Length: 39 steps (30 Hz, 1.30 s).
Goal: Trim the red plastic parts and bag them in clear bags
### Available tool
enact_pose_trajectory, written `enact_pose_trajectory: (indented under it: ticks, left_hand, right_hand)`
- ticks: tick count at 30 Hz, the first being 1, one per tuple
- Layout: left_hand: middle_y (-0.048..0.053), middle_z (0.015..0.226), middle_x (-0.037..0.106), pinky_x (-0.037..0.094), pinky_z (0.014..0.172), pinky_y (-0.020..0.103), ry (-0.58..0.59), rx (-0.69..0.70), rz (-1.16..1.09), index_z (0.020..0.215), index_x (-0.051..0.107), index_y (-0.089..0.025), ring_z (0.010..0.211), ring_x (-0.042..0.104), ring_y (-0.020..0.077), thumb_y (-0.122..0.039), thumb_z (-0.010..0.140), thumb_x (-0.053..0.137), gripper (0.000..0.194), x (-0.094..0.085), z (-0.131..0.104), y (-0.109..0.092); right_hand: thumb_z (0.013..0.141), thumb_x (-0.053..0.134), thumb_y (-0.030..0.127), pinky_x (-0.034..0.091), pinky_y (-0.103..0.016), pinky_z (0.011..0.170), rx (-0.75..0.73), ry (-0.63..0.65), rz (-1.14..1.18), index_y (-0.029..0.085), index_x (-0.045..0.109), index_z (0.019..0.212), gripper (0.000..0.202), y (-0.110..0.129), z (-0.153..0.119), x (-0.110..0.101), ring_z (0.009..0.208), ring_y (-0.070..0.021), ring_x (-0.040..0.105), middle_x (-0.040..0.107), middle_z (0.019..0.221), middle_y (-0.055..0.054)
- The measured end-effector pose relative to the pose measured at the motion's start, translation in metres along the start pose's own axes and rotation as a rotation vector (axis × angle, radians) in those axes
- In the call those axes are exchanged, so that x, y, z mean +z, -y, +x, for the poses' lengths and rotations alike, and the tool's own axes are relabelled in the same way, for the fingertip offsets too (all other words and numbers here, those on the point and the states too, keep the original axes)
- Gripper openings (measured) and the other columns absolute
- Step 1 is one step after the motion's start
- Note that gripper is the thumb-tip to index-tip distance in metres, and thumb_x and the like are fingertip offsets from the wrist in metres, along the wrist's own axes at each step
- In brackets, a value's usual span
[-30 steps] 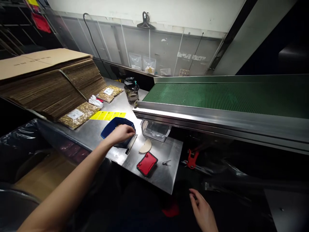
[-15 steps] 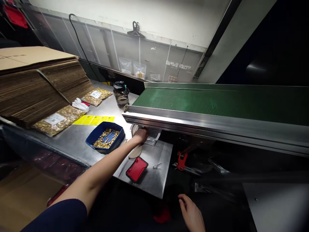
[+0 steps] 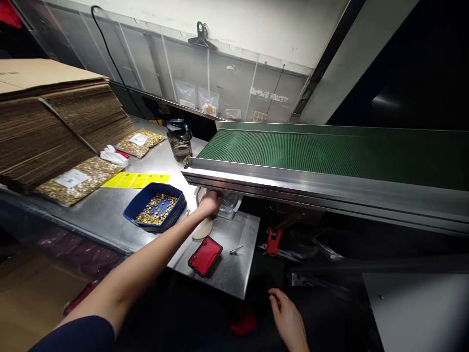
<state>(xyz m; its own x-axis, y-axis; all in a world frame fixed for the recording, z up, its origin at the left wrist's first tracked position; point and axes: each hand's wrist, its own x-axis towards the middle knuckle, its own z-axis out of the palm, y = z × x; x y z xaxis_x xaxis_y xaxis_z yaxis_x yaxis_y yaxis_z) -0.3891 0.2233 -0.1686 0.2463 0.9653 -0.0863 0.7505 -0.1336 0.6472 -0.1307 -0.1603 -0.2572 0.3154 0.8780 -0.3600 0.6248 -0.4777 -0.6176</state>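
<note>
My left hand (image 3: 210, 202) reaches under the near edge of the green conveyor (image 3: 278, 151), at a white tray (image 3: 237, 205) with clear plastic bags (image 3: 227, 204) in it. Its fingers are curled, and what they hold, if anything, is hidden. Below that hand lies a round beige piece (image 3: 202, 229), partly covered by the wrist. My right hand (image 3: 287, 315) hangs at the lower middle, off the table, fingers loosely bent with nothing visible in them. A red case with black edges (image 3: 205, 256) rests near the table corner, left of a small metal part (image 3: 236, 251).
A blue bin (image 3: 179, 209) of small gold pieces stands left of my left forearm. Behind it are yellow labels (image 3: 135, 180), bags of gold pieces (image 3: 78, 183), a dark jar (image 3: 179, 142) and stacked cardboard (image 3: 58, 122). An orange-handled tool (image 3: 273, 242) lies beyond the table's right edge.
The view has shifted slightly, so most things sit a little further left and up. My left hand remains at the tray, and my right hand has barely moved.
</note>
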Motion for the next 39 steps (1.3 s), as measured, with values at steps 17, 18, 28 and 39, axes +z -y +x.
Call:
enact_pose_trajectory:
  ticks: [17,18,28,39]
  left_hand:
    - [0.000,0.079,0.061,0.046,0.068,0.027,-0.047,0.022,-0.674,0.087,0.060,-0.020,0.074,0.058,0.0180,-0.048,0.099,0.053,0.032,0.004,-0.196,-0.060]
    - [0.000,0.078,0.061,0.046,0.066,0.027,-0.016,0.022,-0.701,0.087,0.060,-0.020,0.072,0.058,0.0174,-0.049,0.099,0.054,0.032,0.007,-0.202,-0.061]
    - [0.002,0.089,0.069,0.051,0.075,0.030,0.250,0.032,-0.722,0.102,0.067,-0.020,0.081,0.066,0.0196,-0.035,0.092,0.070,0.018,0.039,-0.232,-0.062]
    - [0.006,0.089,0.074,0.054,0.073,0.031,0.490,0.030,-0.797,0.095,0.069,-0.018,0.081,0.069,0.0227,-0.042,0.092,0.067,0.025,0.070,-0.240,-0.068]
  right_hand:
    - [0.089,0.070,0.053,0.057,-0.031,0.076,-0.208,0.016,0.874,0.020,0.069,0.105,0.037,0.243,0.044,0.000,0.086,-0.0209,0.070,0.075,0.099,-0.007]
    - [0.089,0.070,0.052,0.056,-0.030,0.073,-0.196,0.010,0.875,0.019,0.071,0.100,0.034,0.239,0.042,-0.001,0.082,-0.0201,0.070,0.075,0.092,-0.007]
    - [0.089,0.068,0.048,0.059,-0.033,0.073,-0.051,0.003,0.854,0.017,0.074,0.100,0.033,0.175,0.015,-0.010,0.078,-0.0240,0.074,0.078,0.088,-0.009]
    - [0.092,0.061,0.061,0.041,-0.024,0.053,-0.026,-0.042,0.564,0.021,0.058,0.073,0.044,0.138,-0.006,-0.024,0.055,-0.0152,0.055,0.061,0.061,0.001]
